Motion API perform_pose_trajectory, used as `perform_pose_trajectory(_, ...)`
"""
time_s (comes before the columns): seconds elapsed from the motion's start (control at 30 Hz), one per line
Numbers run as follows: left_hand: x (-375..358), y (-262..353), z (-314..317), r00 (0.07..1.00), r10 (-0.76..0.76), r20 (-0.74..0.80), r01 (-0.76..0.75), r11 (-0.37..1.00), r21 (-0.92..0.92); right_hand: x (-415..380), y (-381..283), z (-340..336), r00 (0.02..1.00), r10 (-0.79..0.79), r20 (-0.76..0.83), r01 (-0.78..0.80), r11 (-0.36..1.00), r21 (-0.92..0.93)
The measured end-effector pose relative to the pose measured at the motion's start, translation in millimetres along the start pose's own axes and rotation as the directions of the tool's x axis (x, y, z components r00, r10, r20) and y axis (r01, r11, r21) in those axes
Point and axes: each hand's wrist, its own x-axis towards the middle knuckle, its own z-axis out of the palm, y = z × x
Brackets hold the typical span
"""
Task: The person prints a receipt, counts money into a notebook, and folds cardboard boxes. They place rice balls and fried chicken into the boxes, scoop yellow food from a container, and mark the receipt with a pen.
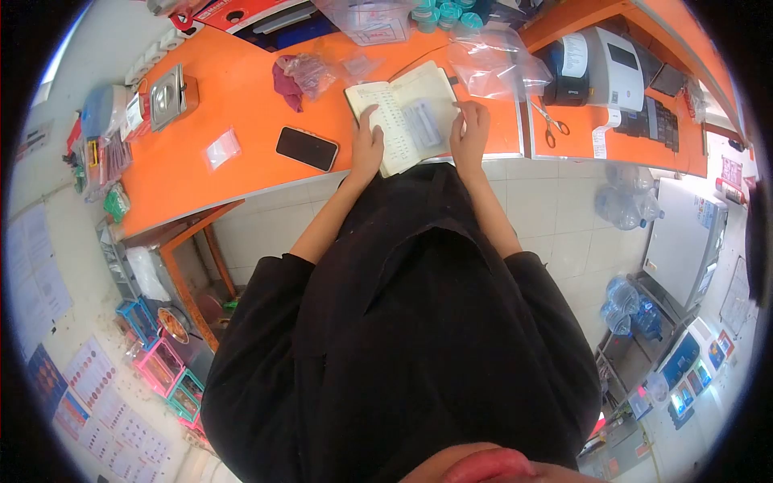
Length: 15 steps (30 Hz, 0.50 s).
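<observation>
Two hands, left (pixel 367 150) and right (pixel 470 137), fingers loosely curled, hold an open cream-paged notebook (pixel 391 127) on an orange counter (pixel 258 88).

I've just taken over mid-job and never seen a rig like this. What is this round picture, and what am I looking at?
There is no robot: these are a person's bare hands. The single picture comes from a camera on their head, looking forward and down, so their black-clothed body fills the lower middle.

The left hand and right hand touch opposite sides of an open notebook; whether they grip it or merely rest there is unclear.

On the orange counter, a phone lies left of the notebook, with a metal container farther left. Beyond the phone is a dark pink cloth. To the right are scissors and a printer.
</observation>
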Motion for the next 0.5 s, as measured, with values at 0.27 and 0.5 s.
perform_pose_trajectory(0.27,3.7,-9.9,3.5,0.992,0.126,0.029,-0.126,0.992,0.018,-11.8,29.4,57.5,0.908,0.395,0.137,-0.234,0.752,-0.616)
perform_pose_trajectory(0.5,6.8,-12.0,8.8,0.986,0.121,0.112,-0.118,0.992,-0.036,12.5,38.2,69.6,0.615,0.749,0.246,-0.558,0.634,-0.536)
